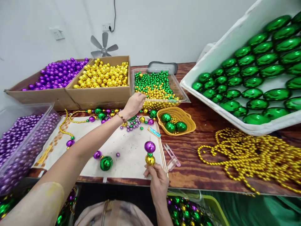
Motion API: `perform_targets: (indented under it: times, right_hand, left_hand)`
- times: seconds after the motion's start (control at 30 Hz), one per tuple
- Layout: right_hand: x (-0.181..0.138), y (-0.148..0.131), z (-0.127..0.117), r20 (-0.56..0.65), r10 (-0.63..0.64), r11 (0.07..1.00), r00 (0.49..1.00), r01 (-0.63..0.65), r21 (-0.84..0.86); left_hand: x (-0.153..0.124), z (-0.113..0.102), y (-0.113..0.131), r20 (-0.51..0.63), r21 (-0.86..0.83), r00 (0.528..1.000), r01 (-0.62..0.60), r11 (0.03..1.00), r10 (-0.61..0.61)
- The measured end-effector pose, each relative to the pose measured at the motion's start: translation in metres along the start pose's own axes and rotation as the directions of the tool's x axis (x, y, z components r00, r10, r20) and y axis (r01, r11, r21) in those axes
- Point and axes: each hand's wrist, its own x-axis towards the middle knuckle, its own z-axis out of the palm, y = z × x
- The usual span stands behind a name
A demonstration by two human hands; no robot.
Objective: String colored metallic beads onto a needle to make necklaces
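Note:
My right hand [158,179] pinches a short stack of strung beads upright over the front of the white cloth [94,169]. A gold bead [150,159] is lowest, then a small green bead [150,154], then a purple bead [150,146] with a thin wire or needle tip rising above it. My left hand [134,105] reaches across to the near left rim of a clear bin [184,94] of small green and gold beads. Its fingers are bunched together; anything between them is hidden. A large green ball [106,163] and a purple ball [97,154] lie on the cloth.
Boxes of purple beads [63,72] and gold beads [103,75] stand behind. A yellow basket [191,124], pink thread snips [173,155] and gold bead chains [256,160] lie rightward. A foam box [218,114] of green ornaments tilts at right; a purple-bead tub [39,131] sits left.

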Motion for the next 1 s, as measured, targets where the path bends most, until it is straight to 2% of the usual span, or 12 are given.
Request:
perform_targets:
  times: [0.07,0.17,0.23,0.33,0.43,0.53,0.67,0.73,0.8,0.87,0.93,1.0]
  right_hand:
    - [0.000,-0.001,-0.001,0.024,0.007,1.000,1.000,-0.007,-0.009]
    - [0.000,-0.001,-0.002,0.062,0.029,1.000,0.998,-0.029,0.009]
    - [0.000,0.000,-0.002,0.080,0.050,0.998,0.996,-0.052,0.024]
    - [0.000,0.003,-0.004,0.089,0.080,0.995,0.993,-0.085,0.054]
    - [-0.001,0.005,-0.004,0.085,0.087,0.992,0.993,-0.094,0.080]
    - [-0.001,0.003,-0.004,0.080,0.103,0.991,0.992,-0.109,0.075]
    - [-0.001,-0.001,-0.002,0.055,0.116,0.991,0.992,-0.119,0.054]
    - [-0.001,-0.002,-0.001,0.039,0.107,0.993,0.993,-0.109,0.037]
    - [0.000,-0.003,0.000,0.041,0.088,0.996,0.995,-0.089,0.024]
    - [0.001,-0.004,0.000,0.054,0.074,0.997,0.996,-0.075,0.016]
    - [0.002,-0.007,0.000,0.063,0.056,0.998,0.996,-0.056,0.005]
    - [0.002,-0.012,0.001,0.070,0.030,1.000,0.997,-0.030,-0.008]
  left_hand:
    - [0.045,0.006,-0.003,0.133,0.039,0.986,0.101,0.994,-0.105]
    - [0.094,0.021,-0.016,0.344,0.067,0.912,0.212,0.975,-0.222]
    - [0.112,0.034,-0.024,0.425,0.063,0.874,0.233,0.970,-0.237]
    - [0.121,0.051,-0.034,0.499,0.069,0.826,0.262,0.963,-0.261]
    - [0.122,0.062,-0.039,0.526,0.080,0.800,0.289,0.954,-0.287]
    - [0.126,0.065,-0.042,0.514,0.065,0.800,0.324,0.944,-0.310]
    - [0.125,0.056,-0.037,0.417,-0.039,0.850,0.370,0.928,-0.321]
    - [0.114,0.043,-0.029,0.351,-0.196,0.886,0.386,0.901,-0.303]
    - [0.089,0.025,-0.018,0.318,-0.511,0.910,0.402,0.760,-0.267]
    - [0.052,0.005,-0.005,0.350,-0.805,0.911,0.412,0.427,-0.218]
    - [0.007,-0.012,0.007,0.430,-0.879,0.885,0.455,0.139,-0.178]
    - [-0.037,-0.023,0.017,0.492,-0.870,0.857,0.489,-0.056,-0.152]
